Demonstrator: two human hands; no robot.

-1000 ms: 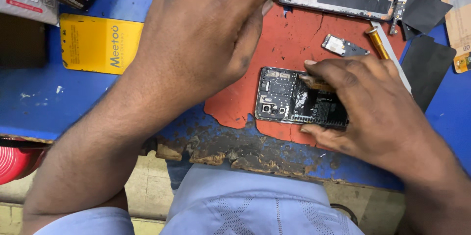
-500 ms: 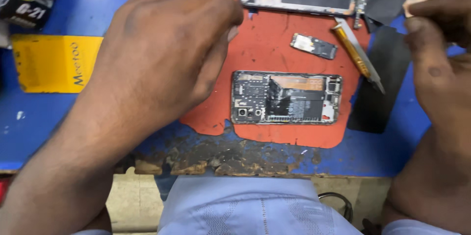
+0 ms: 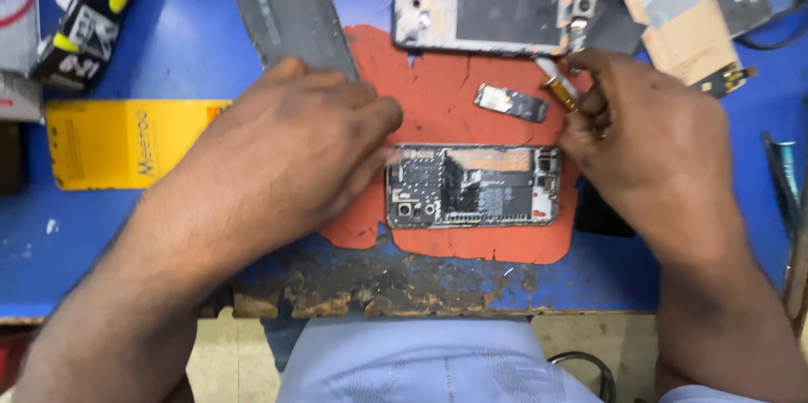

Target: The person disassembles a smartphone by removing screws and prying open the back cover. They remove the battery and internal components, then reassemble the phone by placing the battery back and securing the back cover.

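Note:
A phone circuit board (image 3: 473,185) lies flat on a worn red mat (image 3: 454,100) in the middle of the blue bench. My left hand (image 3: 295,151) rests palm down on the mat, its fingertips touching the board's left end. My right hand (image 3: 648,129) sits just right of the board, fingers closed on a thin screwdriver (image 3: 558,82) with a brass collar whose tip points up and left. A small metal shield plate (image 3: 511,103) lies above the board. An opened phone frame (image 3: 486,6) lies at the mat's top edge.
A dark back cover (image 3: 290,16) lies at the upper left of the mat. A yellow card (image 3: 118,144) and small boxes (image 3: 84,20) are at the left. Brown and black phone parts (image 3: 682,20) lie at the upper right, tools (image 3: 787,184) at the right edge. The bench's front edge (image 3: 379,289) is chipped.
My right hand came back from the upper right toward the board, now holding the screwdriver. My left hand slid down onto the mat beside the board. The view shifted slightly.

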